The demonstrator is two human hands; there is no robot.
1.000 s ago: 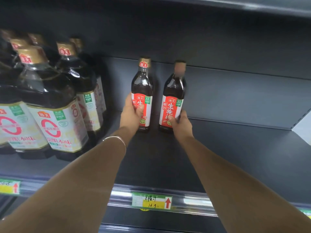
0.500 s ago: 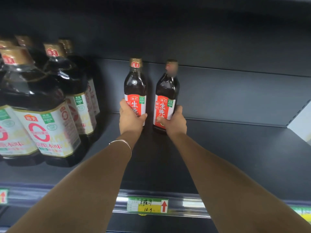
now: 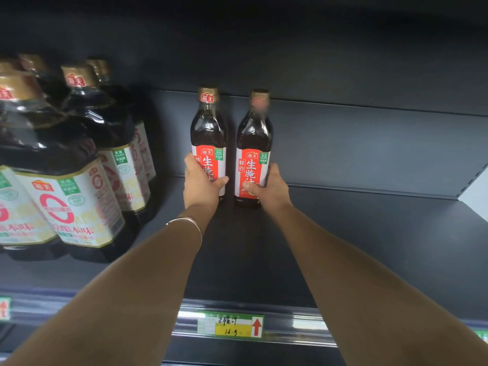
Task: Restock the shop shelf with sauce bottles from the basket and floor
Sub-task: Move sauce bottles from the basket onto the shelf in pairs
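At the shelf's (image 3: 343, 233) back edge, left hand (image 3: 200, 190) grips one soy sauce bottle (image 3: 208, 133), right hand (image 3: 272, 190) grips its upright neighbour (image 3: 254, 138).

Glossy dark bottles (image 3: 208, 133) with glossy paper-like labels, matt dark shelf (image 3: 369, 233), shiny clear-plastic price rail (image 3: 303, 324).

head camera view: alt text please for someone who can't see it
The left hand and right hand each grip a slim, red-labelled sauce bottle, the left bottle and right bottle upright side by side near the back of a dark shelf. Large sauce jugs stand to the left; a price tag is on the shelf's front edge.
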